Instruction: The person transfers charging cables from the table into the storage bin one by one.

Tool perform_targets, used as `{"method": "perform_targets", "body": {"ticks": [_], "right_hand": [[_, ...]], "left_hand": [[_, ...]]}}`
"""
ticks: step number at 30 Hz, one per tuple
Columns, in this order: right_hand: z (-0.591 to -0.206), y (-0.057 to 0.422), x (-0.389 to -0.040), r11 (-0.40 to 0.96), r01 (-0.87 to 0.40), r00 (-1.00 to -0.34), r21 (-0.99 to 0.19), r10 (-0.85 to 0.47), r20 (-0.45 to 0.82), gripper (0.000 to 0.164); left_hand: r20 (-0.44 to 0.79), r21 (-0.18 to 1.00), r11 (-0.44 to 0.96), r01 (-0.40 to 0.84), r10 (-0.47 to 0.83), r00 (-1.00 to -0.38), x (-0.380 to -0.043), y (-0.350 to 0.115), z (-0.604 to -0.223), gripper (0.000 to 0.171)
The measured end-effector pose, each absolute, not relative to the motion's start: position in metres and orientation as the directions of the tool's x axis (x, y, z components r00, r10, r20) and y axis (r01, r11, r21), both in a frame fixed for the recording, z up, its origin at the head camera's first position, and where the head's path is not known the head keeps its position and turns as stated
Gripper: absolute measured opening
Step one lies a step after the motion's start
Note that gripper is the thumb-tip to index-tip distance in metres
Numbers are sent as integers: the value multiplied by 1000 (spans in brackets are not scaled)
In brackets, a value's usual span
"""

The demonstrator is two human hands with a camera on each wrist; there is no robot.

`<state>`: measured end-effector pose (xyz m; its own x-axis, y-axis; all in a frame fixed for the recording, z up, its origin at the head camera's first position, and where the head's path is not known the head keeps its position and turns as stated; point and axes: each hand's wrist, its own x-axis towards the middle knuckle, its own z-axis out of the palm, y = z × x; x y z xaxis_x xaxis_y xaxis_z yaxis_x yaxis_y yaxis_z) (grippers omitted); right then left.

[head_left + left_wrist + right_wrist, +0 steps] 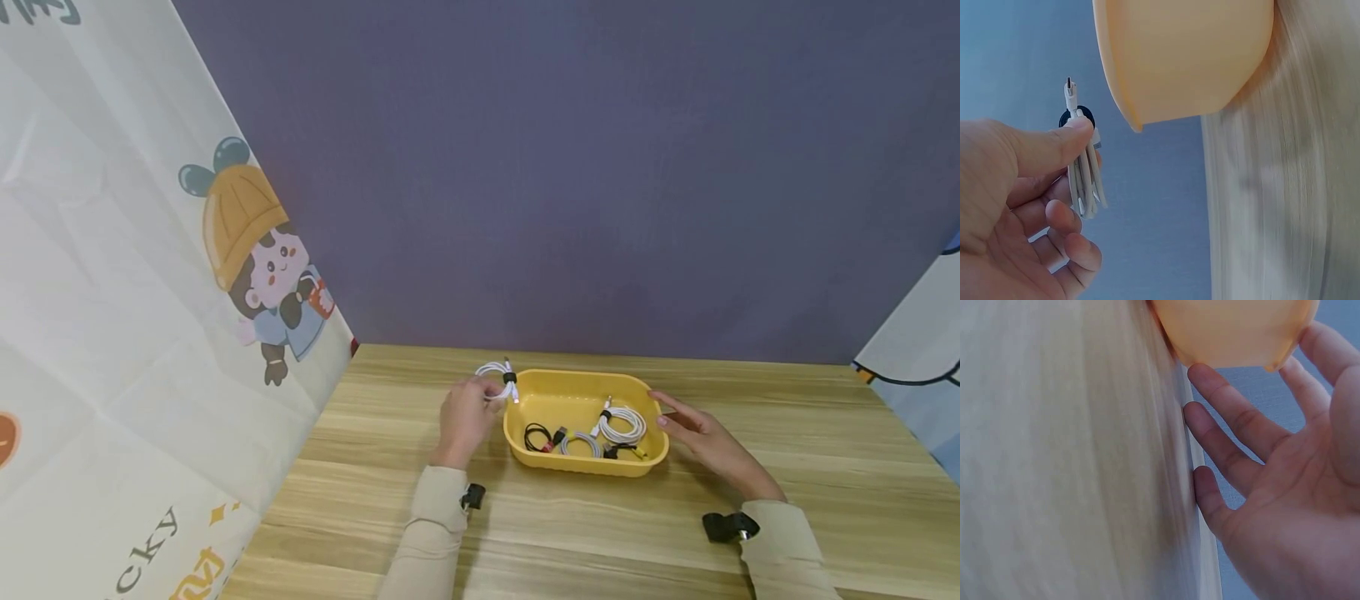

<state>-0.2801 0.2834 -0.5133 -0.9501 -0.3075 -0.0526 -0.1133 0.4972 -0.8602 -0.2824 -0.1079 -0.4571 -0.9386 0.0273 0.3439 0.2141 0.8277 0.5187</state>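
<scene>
Between thumb and fingers, my left hand [463,421] pinches a coiled white charging cable [1085,169] bound with a black strap. It holds the cable at the left end of a yellow plastic basket [585,468], near rim height. Inside the basket lie another coiled white cable [636,427], a grey coiled cable [580,434], a thin black cable [528,438] and a black connector [611,452] with a yellow piece beside it. At the basket's right end, my right hand [705,442] touches the rim with extended, spread fingers, its palm bare in the right wrist view.
The basket stands on a wood-grain table [360,508] near its back edge. Behind rises a plain dark blue-grey panel [570,183]. A white sheet printed with a cartoon figure [270,267] borders the left, and another printed sheet [915,333] the right.
</scene>
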Motion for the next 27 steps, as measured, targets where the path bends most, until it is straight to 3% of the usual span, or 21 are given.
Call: {"method": "perform_targets", "body": {"ticks": [27], "right_hand": [[-518,285,-282,490,-99,-955,-866,-292,-56,65]], "left_hand": [[337,485,837,253,88,-937,-276,-78,-460,15]]}}
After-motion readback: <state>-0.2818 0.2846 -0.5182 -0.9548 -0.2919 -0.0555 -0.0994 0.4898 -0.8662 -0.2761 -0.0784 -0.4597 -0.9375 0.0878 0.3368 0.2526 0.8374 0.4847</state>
